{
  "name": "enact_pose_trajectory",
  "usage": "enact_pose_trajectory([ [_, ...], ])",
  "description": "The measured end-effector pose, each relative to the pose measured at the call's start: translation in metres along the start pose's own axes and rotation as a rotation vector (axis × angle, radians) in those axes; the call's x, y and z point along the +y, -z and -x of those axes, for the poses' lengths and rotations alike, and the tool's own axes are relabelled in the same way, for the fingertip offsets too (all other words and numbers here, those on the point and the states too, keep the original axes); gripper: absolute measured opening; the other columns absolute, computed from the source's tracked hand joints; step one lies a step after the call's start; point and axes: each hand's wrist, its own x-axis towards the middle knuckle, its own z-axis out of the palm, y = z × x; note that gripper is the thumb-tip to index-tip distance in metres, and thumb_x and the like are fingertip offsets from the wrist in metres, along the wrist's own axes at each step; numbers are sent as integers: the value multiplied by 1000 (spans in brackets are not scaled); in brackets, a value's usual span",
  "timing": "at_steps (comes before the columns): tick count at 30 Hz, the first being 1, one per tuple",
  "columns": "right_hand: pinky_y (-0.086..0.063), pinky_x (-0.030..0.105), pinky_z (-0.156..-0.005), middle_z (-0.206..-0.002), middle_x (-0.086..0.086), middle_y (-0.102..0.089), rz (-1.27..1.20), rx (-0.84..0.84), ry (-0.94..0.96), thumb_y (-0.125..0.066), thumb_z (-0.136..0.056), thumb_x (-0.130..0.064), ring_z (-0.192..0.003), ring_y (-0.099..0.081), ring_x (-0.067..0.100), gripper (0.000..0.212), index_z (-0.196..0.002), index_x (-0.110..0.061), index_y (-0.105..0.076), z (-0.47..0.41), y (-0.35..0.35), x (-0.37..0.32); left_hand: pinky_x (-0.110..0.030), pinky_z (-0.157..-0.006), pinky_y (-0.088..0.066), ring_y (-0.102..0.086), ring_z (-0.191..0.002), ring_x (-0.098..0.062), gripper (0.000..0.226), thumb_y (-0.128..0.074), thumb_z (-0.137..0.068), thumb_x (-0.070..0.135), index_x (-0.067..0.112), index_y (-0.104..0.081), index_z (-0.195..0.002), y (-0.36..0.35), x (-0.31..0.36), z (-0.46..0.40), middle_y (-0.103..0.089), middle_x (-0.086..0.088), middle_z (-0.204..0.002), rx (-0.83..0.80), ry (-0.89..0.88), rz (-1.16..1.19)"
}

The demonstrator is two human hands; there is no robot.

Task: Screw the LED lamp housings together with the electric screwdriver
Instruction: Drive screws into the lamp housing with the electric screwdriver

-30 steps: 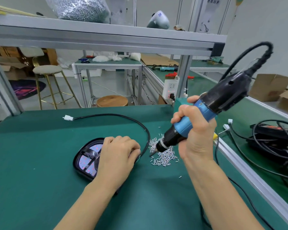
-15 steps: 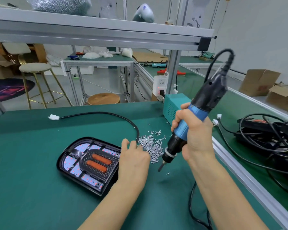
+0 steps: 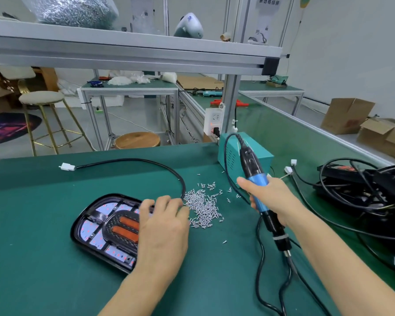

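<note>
Sensibly, our left hand reaches open-fingered into the loose silver screws beside the black oval LED lamp housing, while our right hand grips the blue-handled electric screwdriver, tip held aside.

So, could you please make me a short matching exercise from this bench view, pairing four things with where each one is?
Things:
1. electric screwdriver
2. lamp housing
3. loose screws
4. white connector

Places:
A. piled between the two hands
B. under the left hand
C. at the far end of the black cable
D. gripped in the right hand

Pairs: 1-D, 2-B, 3-A, 4-C
</note>
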Motion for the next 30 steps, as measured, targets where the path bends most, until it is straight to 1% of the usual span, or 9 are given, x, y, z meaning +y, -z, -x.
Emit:
enact_pose_trajectory([
  [6,-46,22,-47,-55,2,-58,141,-33,-86,-75,-76,-52,-43,-55,14,44,-81,-13,-56,-2,18,25,-39,-81,-26,-51,-94,-19,26,-48,-85,29,21,-72,-80,35,-48,27,-68,5,-93,232,113,37],
  [8,-51,27,-57,-59,4,-60,220,-6,-114,-71,-76,-59,-49,-60,16,50,-81,-12,-56,-1,22,34,-40,-81,-26,-52,-94,-21,29,-46,-85,32,21,-72,-81,40,-65,34,-68,3,-94,250,201,42],
  [10,-49,30,-65,-59,4,-62,365,62,-122,-64,-78,-66,-56,-62,19,55,-75,-13,-52,-1,23,42,-39,-79,-28,-54,-93,-25,32,-44,-84,35,20,-72,-81,42,-79,40,-69,0,-92,231,317,58],
  [15,-34,28,-54,-70,-1,-59,936,188,-42,-43,-83,-76,-71,-57,20,63,-72,-15,-49,2,11,50,-43,-78,-34,-54,-94,-35,28,-51,-77,32,16,-71,-87,37,-99,49,-66,-8,-98,119,643,144],
  [18,-33,29,-68,-76,-6,-55,1290,288,12,-31,-81,-83,-76,-52,19,65,-71,-22,-51,0,7,47,-46,-86,-36,-49,-103,-37,25,-63,-87,28,12,-67,-106,27,-107,54,-60,-14,-113,46,780,180],
  [22,-38,27,-63,-80,-2,-55,1188,266,-37,-39,-83,-79,-77,-53,22,61,-66,-21,-42,-3,6,47,-51,-98,-36,-45,-118,-39,52,-62,-88,28,5,-47,-133,21,-112,57,-47,-21,-133,-43,941,310],
  [24,-38,28,-59,-85,0,-58,1139,235,-53,-42,-83,-77,-80,-57,23,61,-73,-17,-46,-3,4,50,-50,-101,-35,-41,-125,-38,61,-61,-89,29,4,-38,-139,19,-112,59,-43,-20,-138,-76,965,350],
  [28,-44,31,-72,-113,6,-61,1055,258,37,-52,-82,-72,-104,-60,27,75,-132,-18,-35,1,-1,52,-47,-106,-32,-38,-132,-33,68,-60,-89,31,7,-28,-145,19,-109,61,-38,-13,-147,-79,1017,460],
  [30,-46,34,-81,-120,7,-58,1129,262,39,-51,-81,-74,-111,-57,28,78,-134,-18,-35,2,-4,48,-46,-106,-31,-38,-132,-31,71,-60,-89,33,9,-25,-146,19,-109,62,-37,-8,-149,-72,1037,502],
])
